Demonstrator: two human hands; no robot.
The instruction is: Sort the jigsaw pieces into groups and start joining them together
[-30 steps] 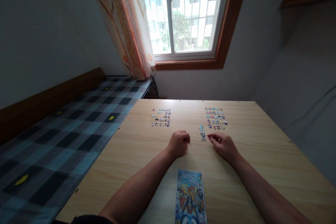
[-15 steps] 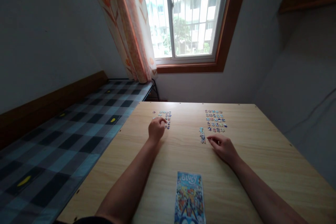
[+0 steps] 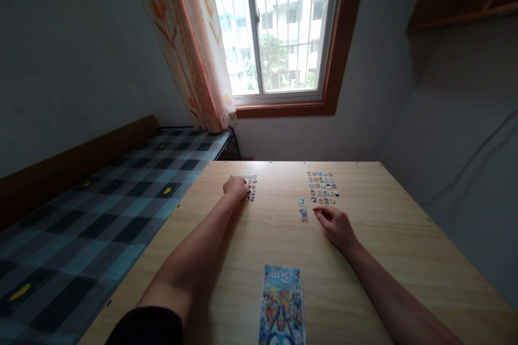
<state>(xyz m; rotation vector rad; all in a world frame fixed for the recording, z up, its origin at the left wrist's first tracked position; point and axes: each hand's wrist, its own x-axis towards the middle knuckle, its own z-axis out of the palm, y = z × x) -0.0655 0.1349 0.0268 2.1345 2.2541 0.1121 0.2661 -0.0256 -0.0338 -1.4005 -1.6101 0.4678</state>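
My left hand (image 3: 235, 187) reaches over the left side of a group of small jigsaw pieces (image 3: 253, 179), its fingers curled downward. It covers part of that group, and I cannot see what its fingertips hold, if anything. My right hand (image 3: 335, 225) hovers low over the table with thumb and forefinger pinched together. Just left of those fingertips lies a short joined strip of jigsaw pieces (image 3: 303, 211), pale blue at its far end. Whether a piece sits in the right pinch is too small to tell. Rows of loose jigsaw pieces (image 3: 322, 186) lie beyond this hand.
A blue picture sheet (image 3: 282, 302) marked "Bluey" lies on the wooden table (image 3: 259, 248) near me, between my forearms. A bed with a checked cover (image 3: 101, 199) stands along the left. Beyond the table are a curtain (image 3: 190, 38) and a window (image 3: 283, 38).
My left hand has moved farther out over the left group, covering more of its far left pieces. The right hand keeps its pinch beside the strip. The view has shifted slightly.
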